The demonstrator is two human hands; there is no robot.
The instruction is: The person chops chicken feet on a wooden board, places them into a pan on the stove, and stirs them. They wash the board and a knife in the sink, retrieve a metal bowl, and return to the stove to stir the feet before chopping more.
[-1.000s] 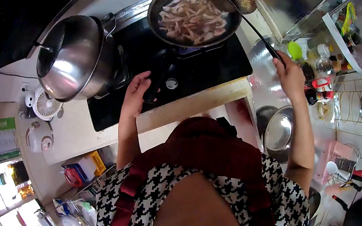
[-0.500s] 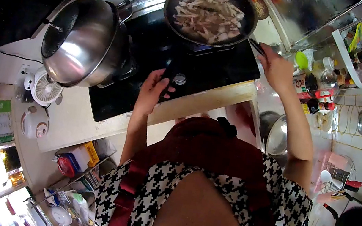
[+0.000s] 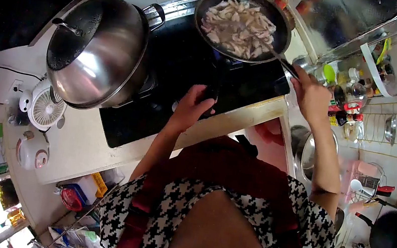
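Observation:
A dark frying pan [image 3: 288, 35] sits on the far right of the black gas hob [image 3: 162, 93]. Pale strips of meat [image 3: 241, 21] lie in liquid inside it. My right hand [image 3: 314, 97] grips the black handle of a spatula [image 3: 290, 67], whose shaft slants over the near right rim into the meat; its blade cannot be made out. My left hand [image 3: 191, 109] is wrapped round the pan's black handle [image 3: 211, 94], which is hard to see against the dark hob.
A large steel pot with a domed lid [image 3: 99, 54] stands on the left burner. Left of it are a white fan [image 3: 48, 105] and a white rice cooker [image 3: 32, 150]. Bottles [image 3: 344, 116] and a wire rack [image 3: 381, 127] line the right side. A black pan [image 3: 389, 232] hangs lower right.
The pan and both hands appear further right and lower in view, partly because the camera has shifted. The spatula's shaft now shows reaching into the meat, and the strips lie differently.

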